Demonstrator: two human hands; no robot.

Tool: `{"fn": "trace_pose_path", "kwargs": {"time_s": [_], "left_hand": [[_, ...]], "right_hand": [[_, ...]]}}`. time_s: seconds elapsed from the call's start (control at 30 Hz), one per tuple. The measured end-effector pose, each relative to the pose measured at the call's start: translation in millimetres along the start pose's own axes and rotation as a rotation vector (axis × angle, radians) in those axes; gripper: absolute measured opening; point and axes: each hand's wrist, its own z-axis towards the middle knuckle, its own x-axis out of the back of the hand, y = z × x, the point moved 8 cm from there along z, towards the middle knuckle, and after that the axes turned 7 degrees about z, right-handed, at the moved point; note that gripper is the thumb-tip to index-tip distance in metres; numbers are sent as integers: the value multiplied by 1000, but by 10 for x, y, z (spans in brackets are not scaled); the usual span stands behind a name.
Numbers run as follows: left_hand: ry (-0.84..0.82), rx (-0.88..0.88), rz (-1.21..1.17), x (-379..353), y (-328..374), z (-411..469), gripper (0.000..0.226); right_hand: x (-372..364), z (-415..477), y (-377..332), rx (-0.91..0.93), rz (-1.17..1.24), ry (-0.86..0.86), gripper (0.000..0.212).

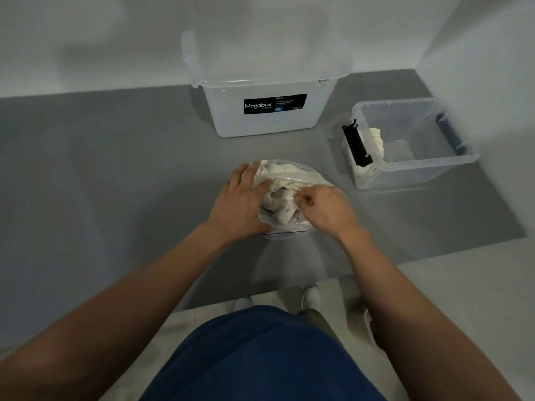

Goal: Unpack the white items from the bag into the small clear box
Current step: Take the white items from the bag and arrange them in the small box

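Note:
A clear plastic bag (301, 172) stuffed with white cloth items (282, 204) lies on the grey table in front of me. My left hand (240, 201) grips the bag's left edge, fingers over the plastic. My right hand (327, 205) reaches into the bag's mouth and pinches a white cloth with curled fingers. The small clear box (417, 172) stands to the right with black handles. One white cloth (376, 140) lies inside it against the left wall.
A larger translucent box (269, 123) labelled Megabox stands at the back against the wall. The grey table (115, 175) ends at a front edge near my body. A wall closes the right side behind the small box.

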Motion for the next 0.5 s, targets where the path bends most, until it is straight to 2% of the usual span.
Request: {"fn": "trace_pose_path", "kwargs": {"time_s": [0.07, 0.2, 0.27, 0.4, 0.5], "left_hand": [[-2, -6, 0, -11, 31, -18, 93], [-12, -11, -9, 29, 54, -32, 91], [-16, -4, -37, 75, 37, -42, 89], [96, -5, -146, 221, -8, -87, 59], [225, -29, -158, 371, -27, -126, 34]], "right_hand": [[-50, 29, -11, -65, 46, -11, 32], [-78, 42, -57, -120, 115, 9, 12], [-50, 17, -90, -100, 103, 18, 14], [35, -88, -200, 23, 108, 22, 10], [264, -215, -261, 151, 74, 186, 8]]}}
